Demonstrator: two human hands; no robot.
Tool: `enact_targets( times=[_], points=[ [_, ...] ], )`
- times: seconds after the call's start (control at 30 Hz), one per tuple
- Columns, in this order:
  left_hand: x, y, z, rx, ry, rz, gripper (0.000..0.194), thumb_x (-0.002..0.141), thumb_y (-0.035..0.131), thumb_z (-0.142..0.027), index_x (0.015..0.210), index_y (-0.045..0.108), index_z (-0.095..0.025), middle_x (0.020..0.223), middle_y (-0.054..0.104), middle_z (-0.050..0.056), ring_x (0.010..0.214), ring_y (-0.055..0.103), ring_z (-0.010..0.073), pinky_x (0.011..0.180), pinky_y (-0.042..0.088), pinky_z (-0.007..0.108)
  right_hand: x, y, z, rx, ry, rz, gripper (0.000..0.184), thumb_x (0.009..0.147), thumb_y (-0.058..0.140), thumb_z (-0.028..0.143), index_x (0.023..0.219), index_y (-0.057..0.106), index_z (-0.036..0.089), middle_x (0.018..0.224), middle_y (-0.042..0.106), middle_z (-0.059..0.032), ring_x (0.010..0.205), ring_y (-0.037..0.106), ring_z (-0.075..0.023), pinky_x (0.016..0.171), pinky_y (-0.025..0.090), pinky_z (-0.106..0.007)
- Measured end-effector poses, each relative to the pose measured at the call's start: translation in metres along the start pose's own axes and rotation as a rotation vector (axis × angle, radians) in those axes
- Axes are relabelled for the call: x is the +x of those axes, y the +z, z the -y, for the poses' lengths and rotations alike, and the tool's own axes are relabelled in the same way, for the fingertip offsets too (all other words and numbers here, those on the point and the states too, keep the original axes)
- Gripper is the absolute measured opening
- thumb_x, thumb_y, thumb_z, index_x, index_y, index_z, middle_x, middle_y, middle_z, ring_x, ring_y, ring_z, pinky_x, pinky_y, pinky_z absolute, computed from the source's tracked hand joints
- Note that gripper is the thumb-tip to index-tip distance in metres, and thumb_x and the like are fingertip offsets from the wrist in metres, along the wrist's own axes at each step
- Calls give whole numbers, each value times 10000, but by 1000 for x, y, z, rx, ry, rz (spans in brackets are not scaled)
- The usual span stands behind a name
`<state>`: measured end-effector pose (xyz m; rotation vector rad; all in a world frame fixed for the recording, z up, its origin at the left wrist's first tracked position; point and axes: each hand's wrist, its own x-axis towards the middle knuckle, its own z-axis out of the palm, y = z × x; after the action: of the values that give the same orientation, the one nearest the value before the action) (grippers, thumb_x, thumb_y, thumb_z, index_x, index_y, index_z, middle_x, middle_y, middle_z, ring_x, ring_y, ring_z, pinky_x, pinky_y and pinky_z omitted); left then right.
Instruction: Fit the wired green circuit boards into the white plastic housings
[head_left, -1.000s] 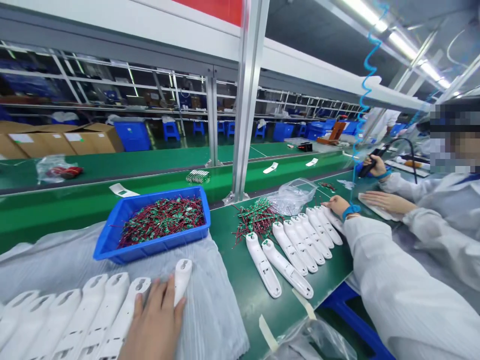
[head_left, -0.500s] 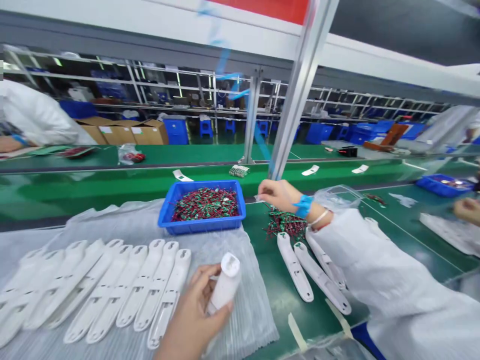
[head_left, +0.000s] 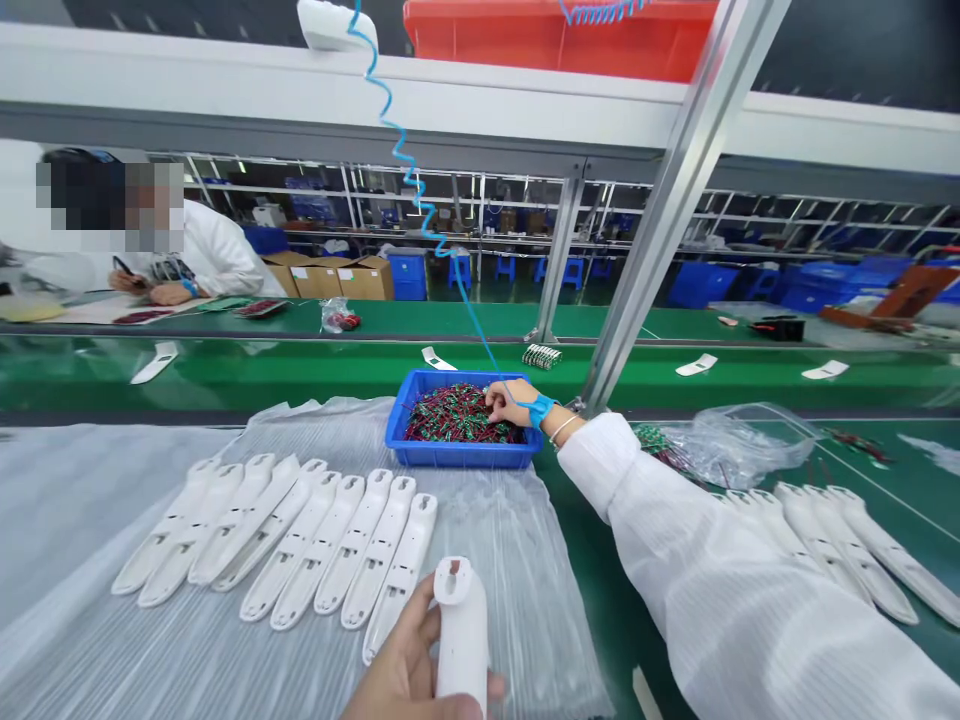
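Note:
My left hand [head_left: 416, 660] is wrapped around a white plastic handle-shaped housing [head_left: 463, 630], held tilted up with the oval opening at its top end facing me. My right hand [head_left: 511, 402], with a blue wrist band, reaches into a blue bin [head_left: 465, 457]. Its fingertips are pinched together at the pile of small green circuit boards with red wires [head_left: 450, 415]; what lies between them is too small to make out. Left of my left hand, a row of similar white housings [head_left: 352, 545] lies on a translucent plastic sheet [head_left: 525, 560].
More white housings [head_left: 825, 540] lie on the green table to the right, partly behind my sleeve. A clear plastic bag [head_left: 742, 440] and loose wired boards [head_left: 660, 445] are near them. A metal post [head_left: 675, 200] rises behind the bin. A co-worker [head_left: 217, 245] sits across the belt [head_left: 360, 370].
My left hand has lifted a white housing off the sheet. My right hand has gone left from the right-hand row, past the loose boards, into the bin. The view has turned left.

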<state>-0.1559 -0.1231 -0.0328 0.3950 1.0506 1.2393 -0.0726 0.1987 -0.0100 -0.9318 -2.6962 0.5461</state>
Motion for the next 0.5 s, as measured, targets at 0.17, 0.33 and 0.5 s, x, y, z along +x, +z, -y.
enact_targets(
  times=[0.17,0.33,0.5],
  points=[
    [9,15,-8,-126,-59,-1,852,679,725,-297,1320,171,-207,1324,409,195,856,663,273,601,523,323,-11,-8,-2,114,16,-165,179,841,572,284,891,594,113,785,618,-6,724,591,-115,718,487,-303],
    [9,16,-9,-199,-78,-20,693,795,584,-178,1336,151,-184,1188,577,179,885,668,297,623,521,340,-13,-20,-2,196,24,-301,84,806,569,190,767,616,132,759,621,-11,745,575,-129,745,459,-307],
    [11,20,-13,-146,-8,-10,792,736,654,-164,1354,162,-216,1195,573,162,948,642,316,645,521,370,-42,-46,7,337,39,-418,107,805,512,212,838,597,157,656,574,9,617,556,-111,608,481,-257]
  ],
)
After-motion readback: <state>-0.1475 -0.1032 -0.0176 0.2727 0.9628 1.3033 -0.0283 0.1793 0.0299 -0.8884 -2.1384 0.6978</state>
